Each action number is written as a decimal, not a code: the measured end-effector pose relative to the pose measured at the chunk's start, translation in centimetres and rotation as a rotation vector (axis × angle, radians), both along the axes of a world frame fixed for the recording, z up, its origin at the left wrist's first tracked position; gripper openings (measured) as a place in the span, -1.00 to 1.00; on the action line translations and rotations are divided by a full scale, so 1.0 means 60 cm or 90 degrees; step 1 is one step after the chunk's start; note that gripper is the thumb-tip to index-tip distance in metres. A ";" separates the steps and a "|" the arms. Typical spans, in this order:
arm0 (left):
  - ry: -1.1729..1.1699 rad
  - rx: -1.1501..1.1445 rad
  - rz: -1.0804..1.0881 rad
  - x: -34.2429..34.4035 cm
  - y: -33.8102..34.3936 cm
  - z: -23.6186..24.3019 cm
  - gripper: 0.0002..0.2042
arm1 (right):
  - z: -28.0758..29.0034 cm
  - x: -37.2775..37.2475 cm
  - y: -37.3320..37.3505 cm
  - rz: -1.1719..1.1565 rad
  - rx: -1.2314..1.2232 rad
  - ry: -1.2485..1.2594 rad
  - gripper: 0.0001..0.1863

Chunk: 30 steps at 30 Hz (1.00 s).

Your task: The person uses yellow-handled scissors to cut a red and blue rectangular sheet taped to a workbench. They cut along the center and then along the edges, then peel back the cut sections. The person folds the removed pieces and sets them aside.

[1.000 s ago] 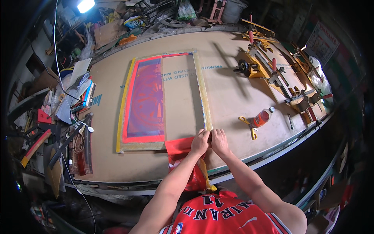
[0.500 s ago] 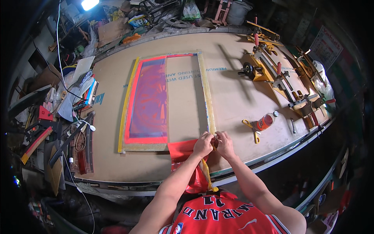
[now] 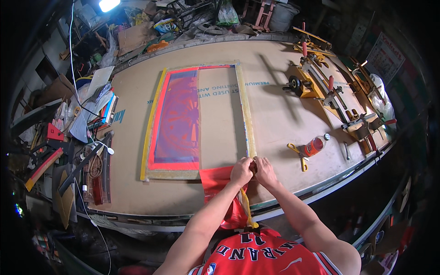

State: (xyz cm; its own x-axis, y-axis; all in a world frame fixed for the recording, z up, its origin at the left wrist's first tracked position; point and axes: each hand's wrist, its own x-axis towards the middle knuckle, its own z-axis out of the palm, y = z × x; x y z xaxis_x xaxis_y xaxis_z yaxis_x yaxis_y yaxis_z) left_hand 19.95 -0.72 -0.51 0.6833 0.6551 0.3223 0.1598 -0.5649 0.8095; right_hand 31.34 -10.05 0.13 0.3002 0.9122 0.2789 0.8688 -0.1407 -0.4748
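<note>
A rectangular frame lies on the table, with purple mesh bordered in red across its left half. Through its right half the board below shows. At the near right corner my left hand is closed, gripping a red sheet that drapes over the frame's near side toward my lap. A yellow strip runs along that sheet's edge. Right beside it, my right hand pinches at the same corner, fingers nearly touching the left ones. What lies between its fingertips is hidden.
Yellow-handled scissors and a bottle of red liquid lie to the right, near a small wrench. Beyond them stands a yellow clamp rig. Papers and tools crowd the left edge; a cable hangs there.
My two hands stay at the frame's corner, fingers shifting slightly in their pinch. The whole scene has moved a little right and down in the picture.
</note>
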 end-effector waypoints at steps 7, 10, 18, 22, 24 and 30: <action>0.017 0.000 0.038 0.005 0.004 -0.010 -0.84 | 0.007 -0.024 0.005 -0.032 -0.034 -0.019 -0.76; 0.047 -0.010 0.037 0.007 0.000 -0.009 -0.85 | 0.007 -0.034 0.001 -0.053 -0.060 -0.019 -0.75; -0.003 -0.002 -0.019 -0.003 0.009 -0.010 -0.91 | 0.017 -0.024 -0.025 -0.093 0.035 0.160 -0.57; -0.021 0.001 -0.081 -0.008 0.009 0.011 -0.86 | -0.002 0.001 -0.036 -0.026 0.107 0.172 -0.67; -0.053 0.026 -0.085 -0.012 0.002 0.037 -0.82 | 0.009 -0.006 -0.026 -0.080 0.081 0.192 -0.75; -0.018 0.085 -0.061 0.000 0.012 -0.012 -0.78 | -0.006 -0.011 -0.019 -0.072 0.088 0.103 -0.85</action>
State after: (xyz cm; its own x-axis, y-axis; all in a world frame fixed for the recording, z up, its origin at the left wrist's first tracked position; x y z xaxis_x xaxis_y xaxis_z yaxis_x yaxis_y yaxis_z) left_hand 19.98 -0.02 -1.24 0.7299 0.5369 0.4231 0.0774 -0.6799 0.7292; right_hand 30.67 -11.19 -0.25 0.4488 0.8268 0.3392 0.7622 -0.1560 -0.6283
